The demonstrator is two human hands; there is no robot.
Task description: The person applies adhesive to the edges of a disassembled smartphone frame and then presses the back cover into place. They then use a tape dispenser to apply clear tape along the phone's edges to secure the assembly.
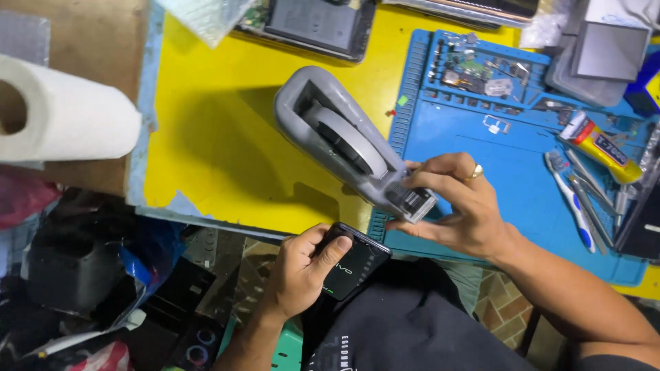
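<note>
My left hand (300, 271) grips a black smartphone (354, 264) below the table's front edge, its dark screen facing up. My right hand (459, 205), with a gold ring on one finger, reaches the cutter end of a grey tape dispenser (344, 141) that lies on the yellow table (213, 137). Its fingers pinch the tape end at the dispenser's front, over the edge of a blue work mat (481, 158).
A paper towel roll (62, 110) lies at the left. Small parts fill the mat's tray compartments (474, 69). A yellow glue tube (598, 144), tweezers and a toothbrush (574, 199) lie at the right. A dark device (316, 24) sits at the back; bags clutter the lower left.
</note>
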